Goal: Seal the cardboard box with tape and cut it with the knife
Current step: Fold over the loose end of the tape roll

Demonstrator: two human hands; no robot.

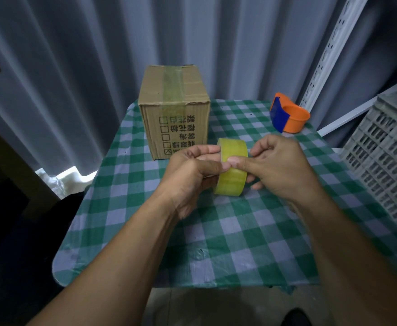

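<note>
Hold the yellowish transparent tape roll [232,168] above the table [239,243], left hand [190,175] gripping it; right hand [277,168] fingers pick for the free end. The brown cardboard box [174,114] stands behind.

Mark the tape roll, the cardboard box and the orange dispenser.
tape roll [232,178]: head view, outer yellow band.
cardboard box [192,128]: head view, printed front face.
orange dispenser [296,118]: head view, orange ring wall.

Lighting is dim and cool overall. A bright patch glows at the curtain [51,67] foot on the left; the floor there falls into deep shadow. Wide-angle distortion bends the shelf rail [329,50] and crate [385,147]. Right hand [279,168] fingertips show slight motion blur.
</note>
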